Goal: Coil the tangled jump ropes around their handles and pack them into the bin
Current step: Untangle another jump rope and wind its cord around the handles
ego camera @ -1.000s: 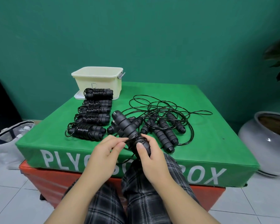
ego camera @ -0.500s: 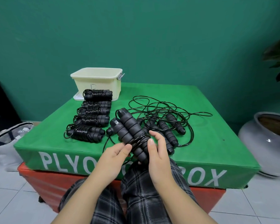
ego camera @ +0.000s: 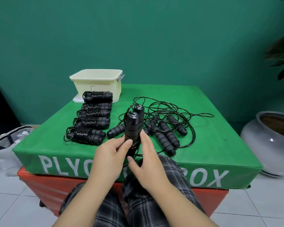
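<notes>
Two black foam handles (ego camera: 133, 126) of one jump rope stand side by side, upright, above the front edge of the green plyo box (ego camera: 211, 145). My left hand (ego camera: 111, 154) grips their lower part, where a few turns of black cord are wrapped. My right hand (ego camera: 146, 158) holds the same handles from the right, its fingers along them. Several coiled ropes (ego camera: 90, 122) lie in a row at the left. A tangle of loose ropes and handles (ego camera: 167, 128) lies right of centre. The cream bin (ego camera: 97, 83) stands at the back left.
A lone loose handle (ego camera: 116, 130) lies between the coiled row and my hands. A grey ceramic pot (ego camera: 269, 138) stands on the floor at the right, a white bag (ego camera: 5, 145) at the left. The green box rests on an orange base (ego camera: 44, 190).
The pair of handles has swung from lying tilted leftward to standing upright. My left hand has gone from open beside the cord to gripping the wrapped lower part.
</notes>
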